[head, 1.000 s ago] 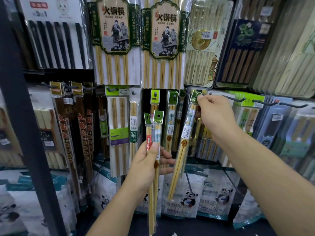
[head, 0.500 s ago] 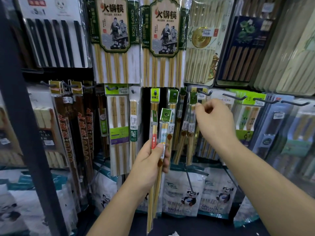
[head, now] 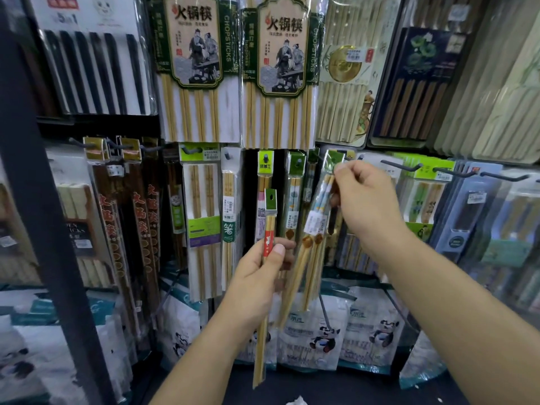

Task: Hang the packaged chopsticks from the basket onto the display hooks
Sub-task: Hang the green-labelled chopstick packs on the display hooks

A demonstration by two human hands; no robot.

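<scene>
My left hand [head: 257, 282] grips one slim chopstick pack [head: 271, 201] with a green header and a red band, held upright in front of the lower row of hanging goods. To its right, my right hand [head: 368, 200] pinches the green header of another slim chopstick pack [head: 317, 217] up at the hook row. That pack slants down to the left, against similar green-headed packs [head: 295, 194] hanging there. Whether its header hole sits on a hook is hidden by my fingers. No basket is in view.
Bare black hooks [head: 401, 167] jut out just right of my right hand. Large hotpot chopstick packs [head: 277, 71] hang above, panda-printed bags [head: 321, 325] below. A dark shelf upright [head: 38, 200] runs down the left side. Dark red chopstick packs [head: 140, 217] hang at left.
My left hand held two packs and now holds one. My right hand let go of the pack it had hung and now pinches another pack's green header at the hook row.
</scene>
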